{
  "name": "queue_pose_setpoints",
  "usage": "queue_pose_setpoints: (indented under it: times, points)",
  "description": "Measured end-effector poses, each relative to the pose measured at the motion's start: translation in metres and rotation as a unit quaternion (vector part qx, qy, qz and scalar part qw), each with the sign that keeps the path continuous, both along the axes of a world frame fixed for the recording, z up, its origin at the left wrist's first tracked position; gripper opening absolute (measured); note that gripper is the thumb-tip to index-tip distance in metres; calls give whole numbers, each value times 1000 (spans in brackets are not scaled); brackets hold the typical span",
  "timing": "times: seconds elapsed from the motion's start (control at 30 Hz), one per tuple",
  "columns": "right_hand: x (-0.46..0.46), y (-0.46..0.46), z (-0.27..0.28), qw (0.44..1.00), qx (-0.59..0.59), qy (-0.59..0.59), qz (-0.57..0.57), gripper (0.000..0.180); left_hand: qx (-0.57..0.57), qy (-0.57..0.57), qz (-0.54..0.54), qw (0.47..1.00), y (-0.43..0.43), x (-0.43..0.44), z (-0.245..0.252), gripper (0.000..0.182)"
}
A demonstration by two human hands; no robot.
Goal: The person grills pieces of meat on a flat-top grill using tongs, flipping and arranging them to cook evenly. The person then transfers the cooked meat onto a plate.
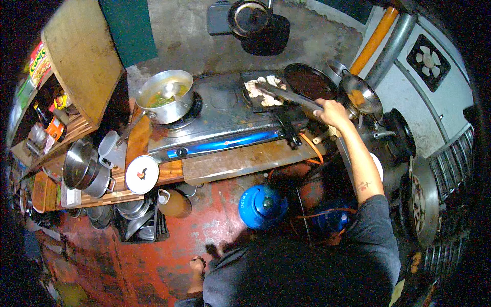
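My right hand (333, 112) is closed around long metal tongs (295, 98). Their far ends reach down among pale, sliced food pieces (268, 100) lying on a dark square griddle plate (264, 109) on the stove. Whether a piece is between the tips cannot be told. My left hand cannot be made out in the picture. On the left burner stands a metal saucepan (168, 111) holding broth with greens and a ladle (172, 92). The gas stove (226, 92) has a blue front strip and a black knob. To the right of the griddle is a round dark pan (310, 82).
A white plate with a rooster picture (142, 175) rests on the wooden counter's edge, near a plastic pitcher (109, 149) and steel bowls (81, 163). A blue gas cylinder (262, 207) stands below the stove. More pans (362, 96) crowd the right; a frying pan (249, 17) hangs on the wall.
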State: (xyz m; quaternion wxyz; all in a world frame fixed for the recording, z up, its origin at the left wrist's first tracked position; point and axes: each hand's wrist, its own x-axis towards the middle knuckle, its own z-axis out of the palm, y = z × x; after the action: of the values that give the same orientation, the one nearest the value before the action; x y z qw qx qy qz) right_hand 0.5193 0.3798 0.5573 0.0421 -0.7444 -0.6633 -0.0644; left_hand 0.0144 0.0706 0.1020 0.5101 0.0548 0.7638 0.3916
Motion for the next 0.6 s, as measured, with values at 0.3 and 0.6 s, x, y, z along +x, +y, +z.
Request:
queue_pose_setpoints:
  times: [0.3, 0.6]
  points:
    - [-3, 22, -17, 1000, 12, -4, 0, 34, 25, -20, -13, 999, 17, 0, 6, 20]
    - [29, 27, -35, 990, 19, -95, 106, 32, 27, -85, 5, 996, 27, 4, 32, 23]
